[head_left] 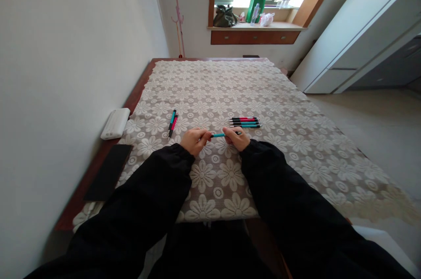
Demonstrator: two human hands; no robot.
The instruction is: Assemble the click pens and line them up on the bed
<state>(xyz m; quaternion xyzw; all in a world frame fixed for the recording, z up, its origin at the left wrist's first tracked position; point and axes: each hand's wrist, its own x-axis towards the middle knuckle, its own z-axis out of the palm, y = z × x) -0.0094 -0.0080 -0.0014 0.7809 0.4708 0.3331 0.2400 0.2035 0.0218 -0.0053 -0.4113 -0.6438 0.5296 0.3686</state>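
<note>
From where I stand, any lettering on the teal pen (219,135) is too small to read. Its barrel is a plain bright teal, with black showing at both ends. It lies between the person's two hands, above the flower-patterned cloth (215,173), its long axis running left to right, nearly level with the table's near edge; which end is the writing tip, I can't quite tell. The left hand (196,140) pinches one end between thumb and fingertips; the right hand (237,137) has its fingers curled closed around the other. Just beyond the right hand lies a row of pens (246,122), slim tips leftward.
</note>
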